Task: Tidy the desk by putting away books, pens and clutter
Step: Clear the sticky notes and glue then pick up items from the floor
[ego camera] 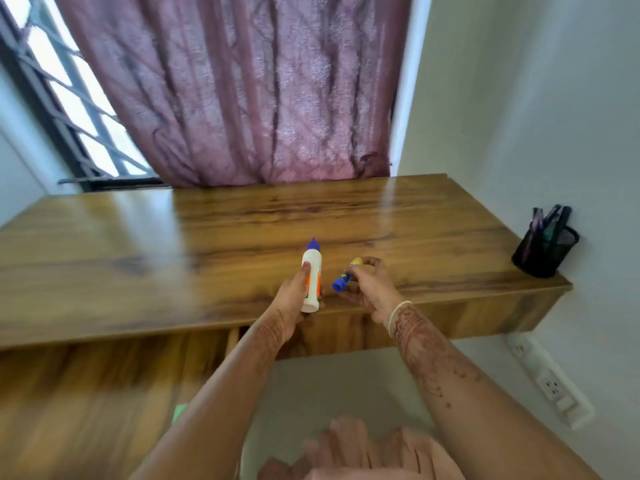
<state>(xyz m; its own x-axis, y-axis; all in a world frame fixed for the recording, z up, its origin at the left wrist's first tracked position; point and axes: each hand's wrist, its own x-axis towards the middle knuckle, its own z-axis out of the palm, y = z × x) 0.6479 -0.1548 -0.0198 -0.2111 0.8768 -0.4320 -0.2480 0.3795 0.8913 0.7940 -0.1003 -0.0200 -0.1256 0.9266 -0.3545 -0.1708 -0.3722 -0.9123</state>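
left hand (294,296) fingers wrapped round bottle (311,271) | right hand (367,289) fingers pinching glue stick (344,277) | both over counter (173,237) front edge, side by side | pen cup (543,247) sits at counter's right end

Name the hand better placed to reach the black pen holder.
Right, probably: the right hand, holding the glue stick, is nearer the pen holder, which stands to its right; the left hand grips the glue bottle.

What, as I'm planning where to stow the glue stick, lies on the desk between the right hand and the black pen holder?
Nothing: the head view shows only bare wooden desk between the right hand and the pen holder.
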